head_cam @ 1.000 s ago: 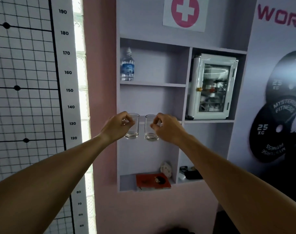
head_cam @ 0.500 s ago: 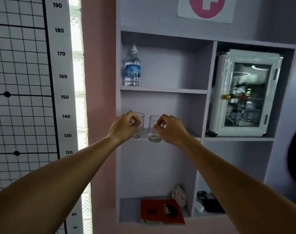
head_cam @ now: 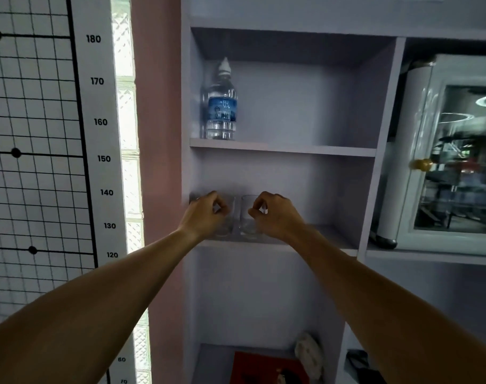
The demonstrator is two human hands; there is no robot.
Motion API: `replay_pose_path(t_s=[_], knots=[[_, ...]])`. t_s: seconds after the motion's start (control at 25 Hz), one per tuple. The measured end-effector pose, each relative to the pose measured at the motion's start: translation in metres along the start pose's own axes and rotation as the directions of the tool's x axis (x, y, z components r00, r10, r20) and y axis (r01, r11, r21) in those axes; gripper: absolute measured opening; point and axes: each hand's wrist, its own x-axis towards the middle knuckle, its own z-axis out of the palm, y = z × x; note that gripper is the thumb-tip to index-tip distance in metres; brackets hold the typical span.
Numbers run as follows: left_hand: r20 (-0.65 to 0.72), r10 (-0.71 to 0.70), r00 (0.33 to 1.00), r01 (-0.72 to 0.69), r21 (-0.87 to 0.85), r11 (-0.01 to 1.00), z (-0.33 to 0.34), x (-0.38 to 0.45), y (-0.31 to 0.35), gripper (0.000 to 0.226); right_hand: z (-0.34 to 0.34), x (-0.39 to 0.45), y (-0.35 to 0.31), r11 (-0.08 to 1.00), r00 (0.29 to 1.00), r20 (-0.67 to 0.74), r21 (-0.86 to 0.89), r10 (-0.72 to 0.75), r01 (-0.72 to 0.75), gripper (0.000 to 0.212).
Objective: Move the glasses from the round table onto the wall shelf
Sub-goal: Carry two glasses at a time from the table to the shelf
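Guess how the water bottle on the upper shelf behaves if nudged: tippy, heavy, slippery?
The water bottle stands upright, tall and narrow, so it would probably tip rather than slide. Its clear plastic looks thin, so likely light and somewhat squeezable; how full it is cannot be told. The smooth wall and label suggest a mildly slippery grip. On its side, it would probably roll.

The left glass is mostly hidden behind the left hand, its outline smeared by blur, so whether its base touches the shelf cannot be told. The fingers of the right hand cover the near rim of the right glass. Far below the fingers, a red book is cut by the bottom edge; well right of them, a white cabinet runs off the frame.
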Motion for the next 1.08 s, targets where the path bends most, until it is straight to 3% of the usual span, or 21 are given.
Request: replay_pose_path(t_s=[0.28,0.44,0.56,0.68,0.84,1.08], knots=[[-0.078,0.042,0.996,-0.037,0.064,0.997,0.013,0.011,-0.007,0.008,0.010,0.016,0.014,0.996,1.000,-0.004,0.086,-0.018,0.019,0.009],[-0.157,0.105,0.982,-0.078,0.170,0.982,0.017,0.008,-0.006,0.021,0.014,0.019,0.018,0.987,0.999,-0.033,0.158,-0.027,0.032,0.027],[-0.222,0.169,0.960,-0.086,0.342,0.936,0.021,0.003,-0.002,0.013,0.018,0.023,0.018,0.979,0.999,-0.034,0.204,-0.016,0.023,0.041],[-0.160,0.229,0.960,-0.143,0.423,0.895,0.020,0.000,0.001,0.015,0.020,0.029,0.015,0.968,1.000,-0.027,0.250,0.011,-0.003,0.047],[-0.048,0.184,0.982,-0.145,0.436,0.888,0.012,0.001,0.002,0.019,0.026,0.034,0.014,0.961,0.999,-0.016,0.275,0.044,-0.038,0.049],[0.005,0.114,0.993,-0.101,0.507,0.856,0.012,0.002,0.003,0.019,0.036,0.038,0.012,0.939,0.996,0.024,0.332,0.082,-0.086,0.052]])
